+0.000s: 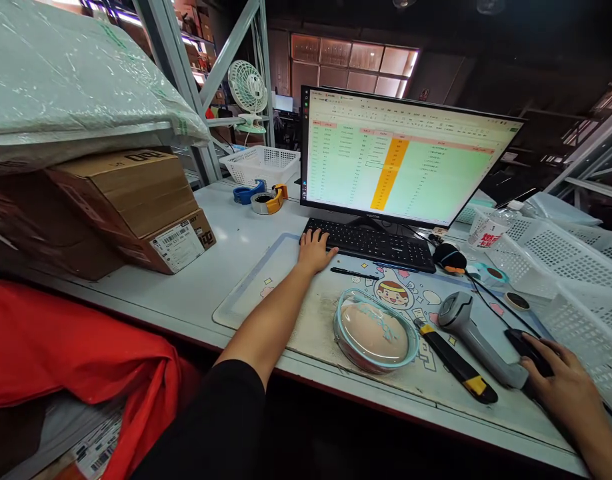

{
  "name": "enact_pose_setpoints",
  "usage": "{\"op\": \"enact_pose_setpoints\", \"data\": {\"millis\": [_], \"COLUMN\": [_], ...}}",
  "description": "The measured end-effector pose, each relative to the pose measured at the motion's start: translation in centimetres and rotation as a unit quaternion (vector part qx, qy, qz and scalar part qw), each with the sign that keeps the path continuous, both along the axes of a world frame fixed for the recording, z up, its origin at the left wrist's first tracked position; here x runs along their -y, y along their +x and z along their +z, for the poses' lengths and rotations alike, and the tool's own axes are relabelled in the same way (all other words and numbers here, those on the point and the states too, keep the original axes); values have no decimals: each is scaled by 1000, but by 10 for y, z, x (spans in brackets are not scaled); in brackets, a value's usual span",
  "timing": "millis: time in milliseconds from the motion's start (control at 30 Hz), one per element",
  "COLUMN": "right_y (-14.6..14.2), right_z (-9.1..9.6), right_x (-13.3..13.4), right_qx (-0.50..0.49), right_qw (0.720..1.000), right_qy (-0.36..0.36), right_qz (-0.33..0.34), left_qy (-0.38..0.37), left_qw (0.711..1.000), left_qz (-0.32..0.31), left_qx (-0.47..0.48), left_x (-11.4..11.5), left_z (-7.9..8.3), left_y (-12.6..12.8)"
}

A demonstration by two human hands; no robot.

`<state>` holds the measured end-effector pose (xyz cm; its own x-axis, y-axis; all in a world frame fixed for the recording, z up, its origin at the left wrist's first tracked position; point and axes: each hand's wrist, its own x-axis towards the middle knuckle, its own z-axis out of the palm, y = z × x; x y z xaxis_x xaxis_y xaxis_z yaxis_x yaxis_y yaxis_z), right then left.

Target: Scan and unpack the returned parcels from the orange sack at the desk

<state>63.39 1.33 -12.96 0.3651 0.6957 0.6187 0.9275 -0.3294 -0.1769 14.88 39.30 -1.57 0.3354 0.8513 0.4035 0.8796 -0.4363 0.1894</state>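
left hand (316, 252): open, resting on black keyboard (371, 245) | right hand (556, 373): curled around black mouse (523, 350) | just beside: grey barcode scanner (473, 337)

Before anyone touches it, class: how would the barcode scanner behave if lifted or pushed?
The barcode scanner seems stiff, being hard plastic. Its bulky head may tip it forward when lifted. Its rounded body, lying on the desk mat, might roll slightly if pushed.

Red fabric (71, 347), green spreadsheet (436, 173) with orange column (389, 173), cartoon-printed desk mat (306, 327), white lattice basket (561, 260), black keyboard (371, 243)
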Motion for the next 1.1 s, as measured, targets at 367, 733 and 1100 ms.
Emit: {"op": "enact_pose_setpoints", "data": {"millis": [367,733,1100], "right_y": [1,-2,-4], "right_z": [0,3,6], "right_x": [1,2,-4], "right_qx": [-20,-11,-46], "right_qw": [1000,1000,998], "right_qy": [3,7,-5], "right_qz": [12,24,36], "left_qy": [0,0,-2], "left_qw": [1000,1000,1000], "left_qz": [-2,1,2], "left_qx": [1,2,-2], "left_x": [0,1,5], "left_z": [0,0,4], "left_y": [0,0,0]}}
